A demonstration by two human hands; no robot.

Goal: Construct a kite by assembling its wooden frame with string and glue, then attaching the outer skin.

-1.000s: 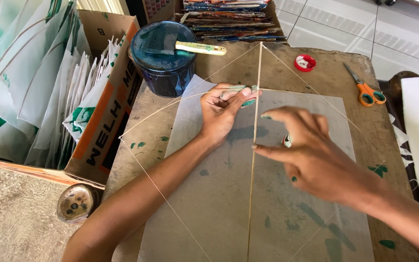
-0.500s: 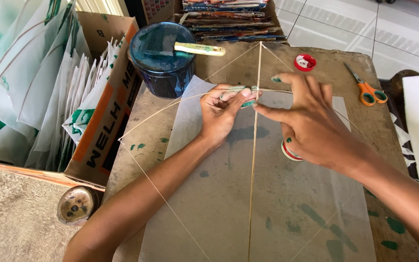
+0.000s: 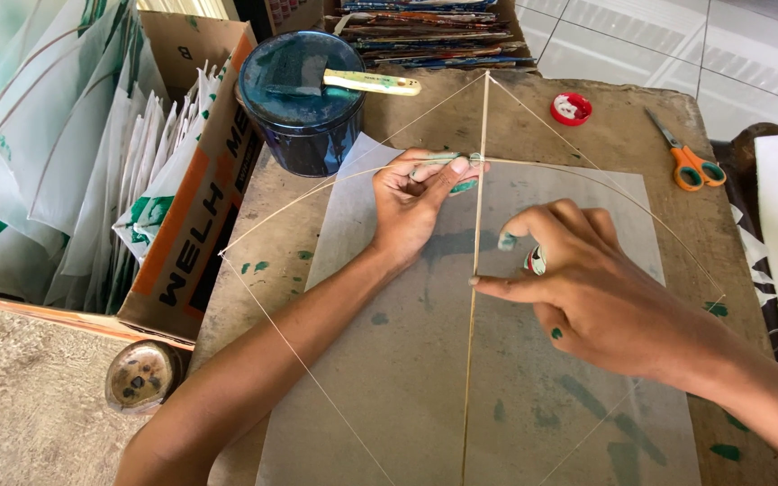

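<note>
The kite frame (image 3: 477, 270) of thin sticks lies under both our hands on a translucent paper sheet (image 3: 407, 360). Our left hand (image 3: 416, 202) pinches the stick crossing; our right hand (image 3: 587, 288), fingers curled, presses the upright stick just below it.

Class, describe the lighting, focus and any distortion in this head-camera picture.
Head view: soft daylight, faint shadows under the left hand and right hand; mild glare on the white floor tiles; sharp focus on the thin sticks; the table edges bow slightly from the wide lens.
</note>
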